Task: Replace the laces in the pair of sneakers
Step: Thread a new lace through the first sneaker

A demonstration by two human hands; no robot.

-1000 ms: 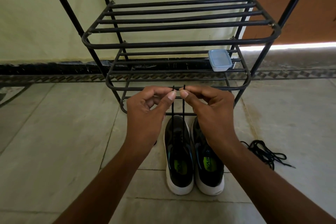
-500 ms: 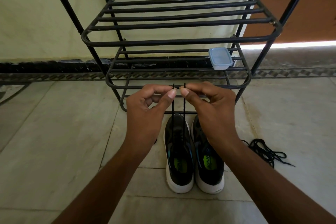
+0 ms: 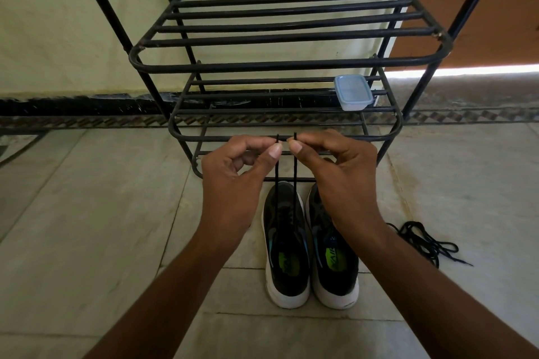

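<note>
Black lace ends still pinched level in both hands' fingers, unchanged.

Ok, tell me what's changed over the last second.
Almost nothing. The left hand and right hand still pinch the two ends of the black lace, held up taut from the left sneaker; no grip was taken or released. The right sneaker, loose lace pile, plastic container and shoe rack stayed put.
</note>
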